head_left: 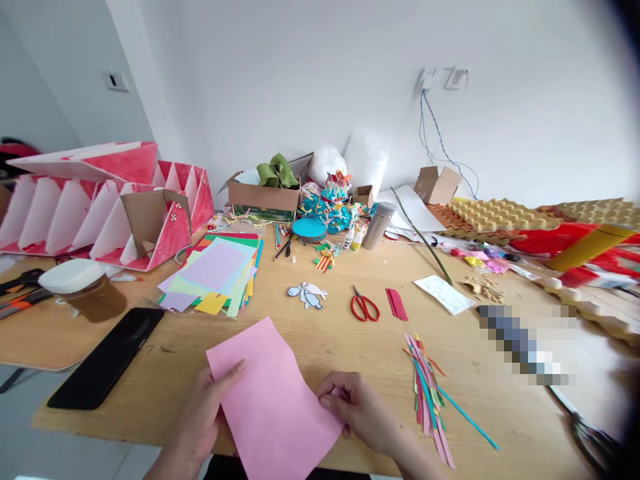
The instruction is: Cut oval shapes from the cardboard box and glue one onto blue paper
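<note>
Left hand (pixel 203 417) and right hand (pixel 357 407) pinching opposite edges of pink paper sheet (pixel 273 400) — thumbs on top, sheet kept flat just above wooden table (pixel 325 333) near edge. Within reach to the right — paper strips (pixel 427 390); scissors (pixel 364 307) further back

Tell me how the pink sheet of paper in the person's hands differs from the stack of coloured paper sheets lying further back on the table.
The pink sheet of paper is a single sheet; the stack of coloured paper sheets holds many, fanned out in lilac, green, yellow and red. The pink sheet is held by the left hand and right hand and curves slightly; the stack lies flat and untouched on the wooden table. Both are plain craft paper.
</note>
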The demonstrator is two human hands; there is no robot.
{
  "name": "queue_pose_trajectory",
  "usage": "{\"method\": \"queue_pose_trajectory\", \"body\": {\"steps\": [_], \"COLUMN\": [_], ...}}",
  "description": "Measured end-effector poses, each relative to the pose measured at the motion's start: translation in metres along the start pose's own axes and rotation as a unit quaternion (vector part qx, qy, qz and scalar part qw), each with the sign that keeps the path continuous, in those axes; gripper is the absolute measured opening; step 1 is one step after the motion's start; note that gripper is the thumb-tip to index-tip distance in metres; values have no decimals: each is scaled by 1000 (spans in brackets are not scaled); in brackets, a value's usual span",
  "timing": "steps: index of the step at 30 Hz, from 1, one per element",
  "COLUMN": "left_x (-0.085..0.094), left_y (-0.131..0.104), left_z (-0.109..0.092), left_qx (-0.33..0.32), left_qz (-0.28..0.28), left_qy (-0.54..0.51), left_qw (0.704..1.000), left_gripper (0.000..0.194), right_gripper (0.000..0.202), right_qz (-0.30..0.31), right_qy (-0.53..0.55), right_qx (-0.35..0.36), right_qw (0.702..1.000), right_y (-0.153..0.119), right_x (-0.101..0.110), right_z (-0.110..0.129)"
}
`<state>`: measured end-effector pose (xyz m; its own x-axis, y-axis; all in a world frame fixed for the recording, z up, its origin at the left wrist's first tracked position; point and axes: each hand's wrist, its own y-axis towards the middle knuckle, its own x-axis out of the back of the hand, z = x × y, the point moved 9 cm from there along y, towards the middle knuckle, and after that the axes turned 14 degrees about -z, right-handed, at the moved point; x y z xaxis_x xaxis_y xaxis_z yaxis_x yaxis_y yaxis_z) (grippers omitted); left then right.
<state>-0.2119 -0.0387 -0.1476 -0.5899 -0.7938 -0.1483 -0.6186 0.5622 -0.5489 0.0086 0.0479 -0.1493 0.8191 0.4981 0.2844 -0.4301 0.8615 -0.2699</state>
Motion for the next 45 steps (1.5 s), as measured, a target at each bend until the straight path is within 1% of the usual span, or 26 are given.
{"method": "queue_pose_trajectory", "body": {"steps": [1,3,6,8,11,13,14,16,18,20,22,24,26,28,29,30,32,34,37,39,41,43,45], "left_x": [0,1,4,5,9,14,14,13,9,4,-2,-10,-18,-25,-27,-30,-34,-37,-40,-41,-40,-38,-36], "left_y": [1,4,9,12,16,17,16,12,3,-3,-3,1,8,15,19,24,32,40,50,56,61,64,65], "left_z": [-1,-1,5,9,9,-1,-9,-29,-50,-64,-70,-69,-66,-62,-61,-60,-58,-61,-69,-74,-79,-84,-90], "left_qx": [-6,-15,-34,-51,-94,-142,-177,-267,-369,-451,-506,-536,-553,-558,-550,-535,-488,-440,-393,-371,-361,-365,-375], "left_qz": [4,6,9,27,49,55,65,92,118,124,118,119,127,143,152,162,176,167,146,140,133,121,114], "left_qy": [6,3,4,34,93,127,139,152,165,194,239,286,322,340,343,344,337,315,262,233,216,208,207], "left_qw": [1000,1000,999,998,990,980,972,947,907,862,821,785,758,744,746,755,786,825,869,888,897,900,897], "left_gripper": [41,40,40,40,37,34,32,27,21,17,23,31,37,40,41,40,37,34,43,51,56,57,56], "right_gripper": [17,19,41,49,47,41,37,29,19,13,15,18,21,23,24,25,27,28,27,24,19,16,19], "right_qz": [-8,-63,-168,-199,-224,-255,-271,-284,-270,-243,-227,-209,-200,-194,-190,-187,-197,-236,-299,-329,-356,-373,-379], "right_qy": [-18,-29,17,53,70,76,83,85,53,-9,-70,-113,-148,-172,-182,-188,-196,-198,-186,-173,-149,-118,-96], "right_qx": [7,20,29,32,29,46,70,142,228,293,324,334,335,345,356,369,401,424,449,451,438,418,390], "right_qw": [1000,997,985,978,972,963,957,944,934,925,916,912,909,902,897,891,873,852,821,812,812,820,834], "right_y": [3,13,27,33,34,26,20,2,-17,-34,-46,-50,-51,-51,-52,-54,-58,-61,-54,-38,-13,16,46], "right_x": [7,26,55,64,70,78,84,92,94,90,83,73,64,56,52,50,52,63,85,97,108,115,119], "right_z": [3,10,17,19,22,32,41,64,88,100,99,89,75,65,62,61,64,74,98,114,125,128,122]}}
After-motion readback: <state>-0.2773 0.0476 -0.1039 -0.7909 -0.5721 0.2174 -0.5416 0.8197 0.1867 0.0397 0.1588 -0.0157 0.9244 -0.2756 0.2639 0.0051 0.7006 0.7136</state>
